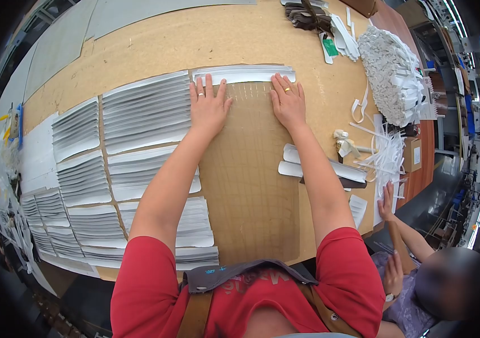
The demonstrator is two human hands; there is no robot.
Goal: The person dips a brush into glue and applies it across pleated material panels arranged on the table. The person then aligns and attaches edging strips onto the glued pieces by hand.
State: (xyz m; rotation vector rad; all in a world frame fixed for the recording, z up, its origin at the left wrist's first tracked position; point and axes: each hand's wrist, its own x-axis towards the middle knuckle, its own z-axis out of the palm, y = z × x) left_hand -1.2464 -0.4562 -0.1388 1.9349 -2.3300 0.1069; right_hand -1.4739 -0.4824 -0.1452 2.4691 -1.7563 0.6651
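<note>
Both arms reach forward over a brown translucent sheet (251, 174) on the table. At its far edge lie a few long white strips (244, 72), set side by side. My left hand (209, 108) rests flat with fingers spread, fingertips on the left end of the strips. On their right end lie the fingertips of my right hand (289, 102), also flat and open. Neither hand grips anything. Left of the sheet, rows of overlapping grey-white strips (147, 112) lie in neat blocks, partly hidden by my left arm.
Loose white strips (330, 166) lie by my right forearm. Farther right are a large pile of folded white strips (389, 73), a tangle of narrow white ribbons (387, 152) and a small cardboard box (412, 155). Dark brown strips (307, 17) lie at the back. A co-worker (400, 270) sits at the lower right.
</note>
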